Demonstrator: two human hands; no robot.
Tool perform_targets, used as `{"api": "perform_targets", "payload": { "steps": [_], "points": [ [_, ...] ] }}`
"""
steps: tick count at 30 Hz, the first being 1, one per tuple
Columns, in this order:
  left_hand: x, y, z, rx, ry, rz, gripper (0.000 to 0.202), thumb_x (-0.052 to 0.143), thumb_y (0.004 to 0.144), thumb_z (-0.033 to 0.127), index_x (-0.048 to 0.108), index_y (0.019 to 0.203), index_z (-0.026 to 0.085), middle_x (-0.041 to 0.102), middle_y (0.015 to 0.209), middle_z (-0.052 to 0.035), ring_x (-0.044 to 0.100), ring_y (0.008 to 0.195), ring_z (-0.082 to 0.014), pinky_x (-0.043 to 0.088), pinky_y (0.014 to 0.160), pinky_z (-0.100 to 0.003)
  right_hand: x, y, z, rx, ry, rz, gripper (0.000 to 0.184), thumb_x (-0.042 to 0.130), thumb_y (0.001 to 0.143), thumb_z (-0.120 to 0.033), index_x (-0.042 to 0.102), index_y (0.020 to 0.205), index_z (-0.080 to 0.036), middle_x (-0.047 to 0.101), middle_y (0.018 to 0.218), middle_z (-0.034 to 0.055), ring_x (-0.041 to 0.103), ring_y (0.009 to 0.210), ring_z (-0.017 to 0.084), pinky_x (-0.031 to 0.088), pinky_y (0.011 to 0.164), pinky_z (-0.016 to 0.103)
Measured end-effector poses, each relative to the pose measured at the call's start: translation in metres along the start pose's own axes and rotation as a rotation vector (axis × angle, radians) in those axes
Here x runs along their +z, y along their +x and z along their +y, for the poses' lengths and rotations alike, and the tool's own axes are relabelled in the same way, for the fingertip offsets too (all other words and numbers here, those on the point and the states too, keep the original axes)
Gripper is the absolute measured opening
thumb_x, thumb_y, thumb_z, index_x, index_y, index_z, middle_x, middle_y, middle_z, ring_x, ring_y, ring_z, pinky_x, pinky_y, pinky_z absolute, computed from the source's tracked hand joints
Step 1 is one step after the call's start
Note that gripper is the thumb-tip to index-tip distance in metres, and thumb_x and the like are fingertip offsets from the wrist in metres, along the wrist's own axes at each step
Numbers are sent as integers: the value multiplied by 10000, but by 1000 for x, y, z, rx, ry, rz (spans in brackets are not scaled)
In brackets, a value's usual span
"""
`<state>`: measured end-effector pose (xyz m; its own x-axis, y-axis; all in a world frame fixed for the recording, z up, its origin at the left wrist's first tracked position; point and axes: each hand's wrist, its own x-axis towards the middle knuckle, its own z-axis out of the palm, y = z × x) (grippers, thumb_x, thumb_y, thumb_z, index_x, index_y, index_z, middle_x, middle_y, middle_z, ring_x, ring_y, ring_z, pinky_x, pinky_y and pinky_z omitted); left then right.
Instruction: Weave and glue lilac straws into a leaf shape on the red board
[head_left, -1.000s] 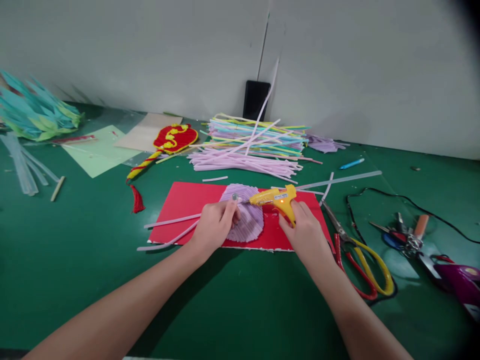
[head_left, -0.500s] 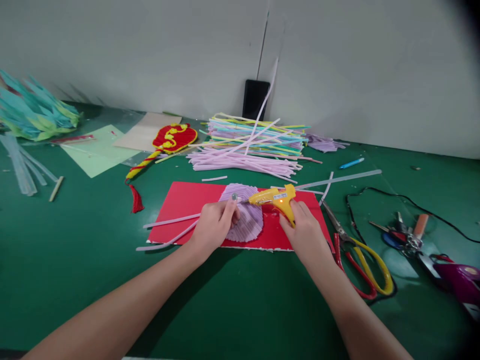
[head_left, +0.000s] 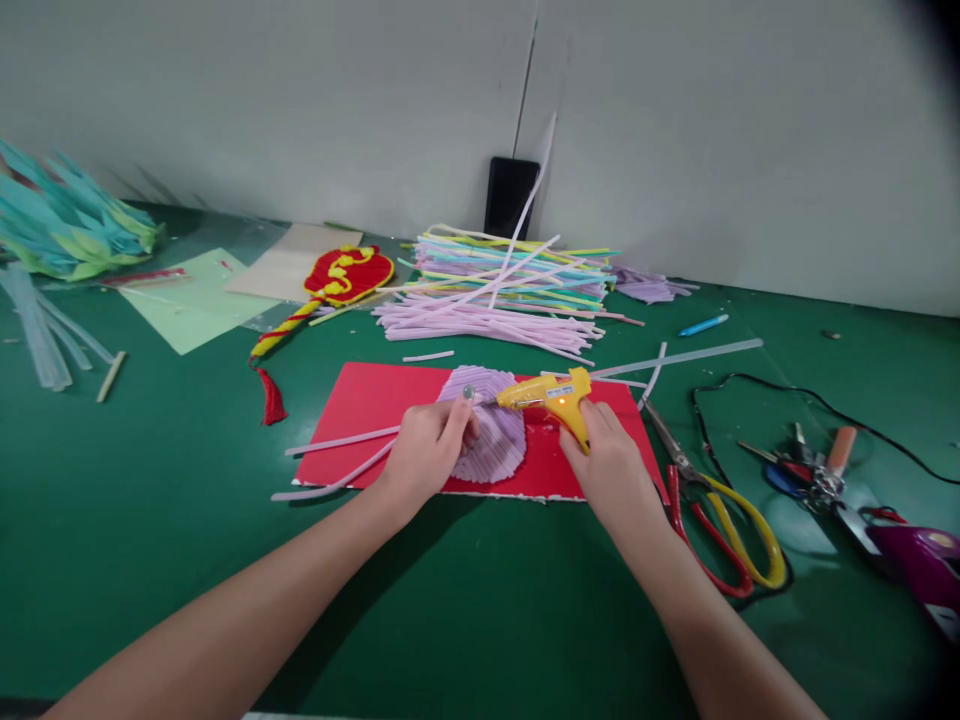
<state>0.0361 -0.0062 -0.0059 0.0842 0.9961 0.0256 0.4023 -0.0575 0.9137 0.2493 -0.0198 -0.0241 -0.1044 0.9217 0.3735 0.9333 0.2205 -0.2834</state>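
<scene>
My right hand is wrapped round the handle of a yellow glue gun, a clear glue stick jutting from its back. The gun's nozzle points left, close to the thumb of my left hand. That hand is closed in a pinch on lilac pipe cleaners, whose two loose ends stick out to the left. Beneath the fingers lies a rounded panel of lilac pipe cleaners set side by side. It rests on a red board. My fingers hide the pinched ends.
Behind the board lies a pile of pastel pipe cleaners; a black phone leans on the wall. A red and yellow fan with a tassel is at left. Scissors, a black cord and keys lie at right.
</scene>
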Motion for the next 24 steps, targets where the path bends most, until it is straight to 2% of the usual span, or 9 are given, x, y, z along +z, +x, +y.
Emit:
{"api": "perform_targets", "payload": {
  "steps": [12,24],
  "points": [
    [0,0,0,10,6,6,538,322,944,480,559,575,168,575,515,-3,552,482,-113,419,503,-208,-4,-6,0,17,-66,-11,430,291,941,-349,559,1157,-90,618,975,180,637,824,284,531,661,397],
    [1,0,-1,19,24,11,528,330,943,465,558,567,171,590,522,-2,564,486,-113,423,508,-207,-7,-9,-1,41,-98,-31,412,297,939,-296,552,1167,-67,611,1054,209,636,843,274,532,678,389]
  ]
}}
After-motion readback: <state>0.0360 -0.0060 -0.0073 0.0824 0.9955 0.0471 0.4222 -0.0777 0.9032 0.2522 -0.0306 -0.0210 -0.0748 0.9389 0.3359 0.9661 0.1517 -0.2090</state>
